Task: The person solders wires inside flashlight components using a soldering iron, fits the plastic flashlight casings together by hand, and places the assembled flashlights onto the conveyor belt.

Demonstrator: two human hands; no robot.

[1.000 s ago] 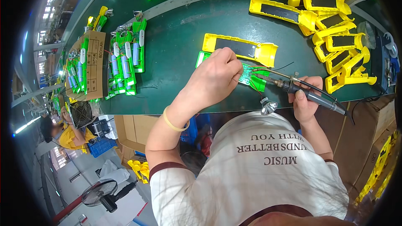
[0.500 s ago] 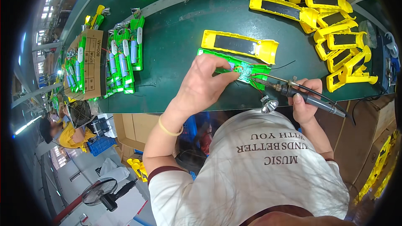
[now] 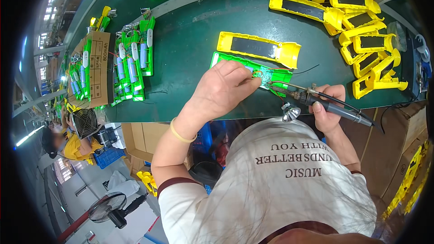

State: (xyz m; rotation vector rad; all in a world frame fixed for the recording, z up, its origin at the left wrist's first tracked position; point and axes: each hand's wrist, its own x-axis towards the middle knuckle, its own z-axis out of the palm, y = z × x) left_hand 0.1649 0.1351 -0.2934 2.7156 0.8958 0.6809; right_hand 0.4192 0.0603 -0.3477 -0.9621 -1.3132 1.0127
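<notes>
The green casing point(image 3: 283, 78) lies on the surface point(image 3: 190, 40), long axis running left to right, partly beneath the nearer left hand point(image 3: 226, 88), its fingers pinched together, contents indiscernible, while the right hand point(image 3: 329, 118) grips a soldering iron point(image 3: 342, 111) pointing leftward.

green worktable point(image 3: 185, 58) | grey floor point(image 3: 97, 176) | glowing tube light point(image 3: 30, 136), far left | fan point(image 3: 118, 218), lower left

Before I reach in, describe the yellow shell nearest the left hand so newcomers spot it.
Start at the green tabletop, then find the green casing partly under the left hand. Just beyond that casing lies the yellow shell, dark-lined along its middle. It lies well apart from the yellow shells piled at the right.
</notes>
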